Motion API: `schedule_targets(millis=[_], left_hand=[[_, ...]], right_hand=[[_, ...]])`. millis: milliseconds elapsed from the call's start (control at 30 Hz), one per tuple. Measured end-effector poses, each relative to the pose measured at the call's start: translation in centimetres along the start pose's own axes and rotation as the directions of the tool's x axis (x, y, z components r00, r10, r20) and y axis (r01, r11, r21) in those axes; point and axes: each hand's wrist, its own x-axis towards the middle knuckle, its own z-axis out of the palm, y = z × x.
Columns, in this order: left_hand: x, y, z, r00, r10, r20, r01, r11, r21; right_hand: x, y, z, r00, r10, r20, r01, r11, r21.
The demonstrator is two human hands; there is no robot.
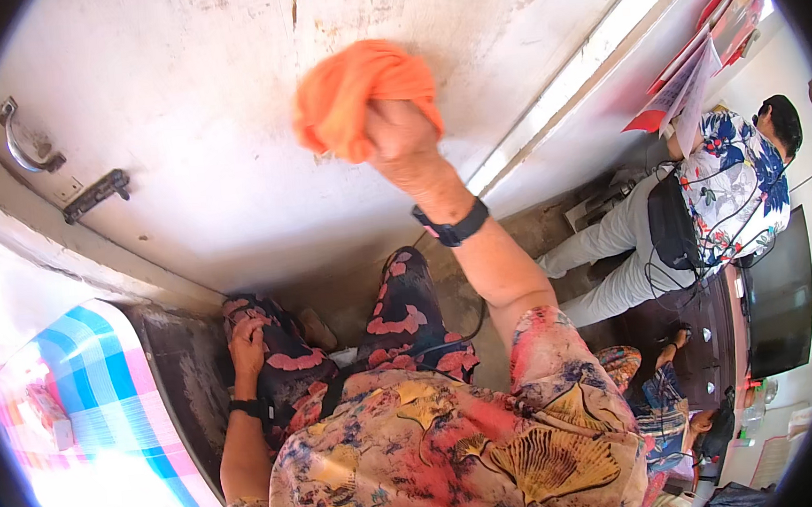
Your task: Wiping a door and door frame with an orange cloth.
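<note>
An orange cloth (pixel 359 94) is bunched under my right hand (pixel 403 130), whose fingers grip it against a white painted door (pixel 213 125). Brown marks and scuffs show on the door around the cloth. My left hand (pixel 248 339) rests on my left thigh, on dark trousers with a pink floral print (pixel 300 360), and holds nothing that I can see. To the left on the door are a metal pull handle (pixel 20 143) and a dark slide bolt (pixel 97 196).
A bed or table with a checked cloth (pixel 104 373) stands at the left. At the right, one person (pixel 733 188) stands near hanging papers (pixel 690 82); another person (pixel 660 405) is farther back by dark cabinets. A television (pixel 780 298) hangs on the far wall.
</note>
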Motion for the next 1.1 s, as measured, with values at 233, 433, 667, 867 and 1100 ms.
schedule_targets(millis=[233,433,667,867,1100], left_hand=[[0.3,-0.1,-0.1,0.999,0.013,0.03,-0.013,1.0,0.003],[1.2,0.2,0.2,0.999,0.009,0.043,-0.007,0.998,-0.057],[1.0,0.9,0.5,1.0,0.003,0.02,-0.004,1.0,0.004],[-0.1,-0.4,0.4,1.0,-0.015,0.001,0.015,1.0,0.006],[-0.1,0.8,-0.3,1.0,0.028,-0.003,-0.028,0.998,-0.052]], right_hand=[[-1.0,7.6,-10.1,0.948,-0.068,-0.31,-0.104,0.857,-0.505],[-2.7,11.0,-11.6,0.664,0.473,-0.579,-0.588,0.809,-0.014],[3.7,1.1,-4.3,0.982,-0.176,-0.072,0.124,0.879,-0.461],[6.3,0.3,-4.2,0.907,-0.326,0.267,0.412,0.818,-0.402],[12.8,4.9,-14.1,0.916,-0.38,-0.13,0.176,0.671,-0.721]])
